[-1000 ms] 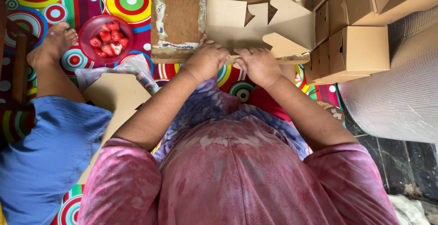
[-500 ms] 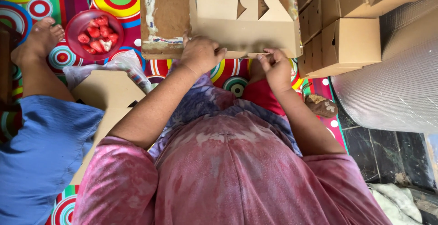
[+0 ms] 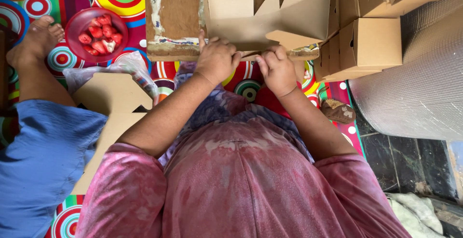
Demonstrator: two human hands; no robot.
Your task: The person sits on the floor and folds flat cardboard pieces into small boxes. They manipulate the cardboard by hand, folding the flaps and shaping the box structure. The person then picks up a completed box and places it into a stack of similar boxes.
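Wooden board (image 3: 176,13) bears brown, half-folded cardboard box (image 3: 270,18).

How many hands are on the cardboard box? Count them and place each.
2. The left hand grips the near edge of the cardboard box, left of centre. The right hand pinches the same edge just beside it. No other hands are in view.

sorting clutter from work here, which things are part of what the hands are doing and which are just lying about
In hand:
- left hand and right hand, both at the near edge of the flat cardboard box blank
- worn wooden board under the blank

Lying about:
- red bowl of red pieces
- stacked finished boxes
- silver padded roll
- flat blanks beside the knee
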